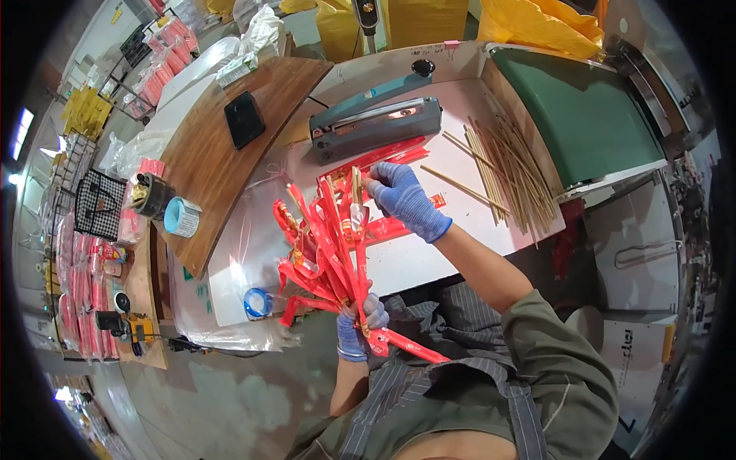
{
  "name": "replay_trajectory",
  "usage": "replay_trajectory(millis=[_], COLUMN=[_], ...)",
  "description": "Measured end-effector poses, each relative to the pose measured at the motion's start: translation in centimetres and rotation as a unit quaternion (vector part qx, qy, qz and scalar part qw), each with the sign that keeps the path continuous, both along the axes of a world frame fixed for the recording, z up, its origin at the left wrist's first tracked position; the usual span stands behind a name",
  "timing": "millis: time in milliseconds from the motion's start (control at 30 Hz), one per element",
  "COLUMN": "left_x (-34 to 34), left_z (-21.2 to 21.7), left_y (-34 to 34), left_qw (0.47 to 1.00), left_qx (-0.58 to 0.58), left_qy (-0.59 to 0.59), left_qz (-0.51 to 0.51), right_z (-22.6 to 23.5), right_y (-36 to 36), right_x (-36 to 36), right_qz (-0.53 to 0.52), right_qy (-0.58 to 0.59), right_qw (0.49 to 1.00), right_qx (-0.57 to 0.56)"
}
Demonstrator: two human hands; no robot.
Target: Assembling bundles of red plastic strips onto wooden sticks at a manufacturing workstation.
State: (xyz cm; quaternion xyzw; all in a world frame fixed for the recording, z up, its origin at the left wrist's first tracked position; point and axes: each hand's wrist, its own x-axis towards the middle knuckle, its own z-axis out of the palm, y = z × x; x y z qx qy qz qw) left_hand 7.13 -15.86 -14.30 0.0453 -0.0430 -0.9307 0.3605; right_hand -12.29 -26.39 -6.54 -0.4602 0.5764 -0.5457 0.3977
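Note:
A bundle of wooden sticks in red printed plastic sleeves [333,245] stands upright in front of me. My left hand [360,318], in a blue-and-grey knit glove, is closed round its lower end. One red sleeve hangs out below that hand toward my apron. At the top of the bundle, my right hand [410,201], gloved the same way, has its fingers curled in a pinch against the bare stick ends [356,182]. Its fingertips are partly hidden. More flat red sleeves [387,228] lie on the white table [253,230] behind the bundle.
A grey-blue bag sealer [376,129] stands at the table's back. Loose wooden sticks [525,184] lie at the right, beside a green-topped box [579,115]. On the left are a wooden board [203,165], a black phone [245,119], a light blue cup [182,217] and a blue tape roll [257,303].

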Motion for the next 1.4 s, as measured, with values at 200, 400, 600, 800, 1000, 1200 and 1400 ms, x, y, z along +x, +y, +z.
replay_trajectory(millis=[200, 400, 600, 800, 1000, 1200, 1400], left_x=[-0.1, 0.0, 0.2, 1.8, 1.1, 0.4, 2.3], left_z=[-0.2, 0.0, -0.1, -0.5, -0.3, 0.9, 0.9], left_y=[-0.1, 0.2, 0.8, 1.1, 1.0, 2.0, 4.2], left_qw=[0.999, 1.0, 0.999, 0.998, 0.998, 0.998, 0.997], left_qx=[-0.006, -0.005, 0.026, 0.039, 0.042, 0.049, -0.049], left_qy=[0.03, -0.001, -0.036, -0.046, -0.029, -0.034, -0.065], left_qz=[-0.019, -0.017, -0.018, -0.001, -0.034, -0.024, 0.003], right_z=[-0.3, -1.0, -0.7, -5.2, -11.5, -6.3, 2.5], right_y=[0.4, -1.1, -3.7, 1.9, 5.3, -0.5, -2.3], right_x=[-0.4, -1.4, -6.1, -17.9, -11.3, 1.5, -4.2], right_qz=[0.078, 0.108, -0.04, -0.434, -0.094, 0.092, 0.047], right_qy=[-0.212, -0.291, -0.212, -0.311, -0.458, -0.532, -0.387], right_qw=[0.972, 0.949, 0.976, 0.84, 0.881, 0.818, 0.921], right_qx=[0.069, 0.06, -0.005, -0.091, 0.067, 0.197, 0.003])
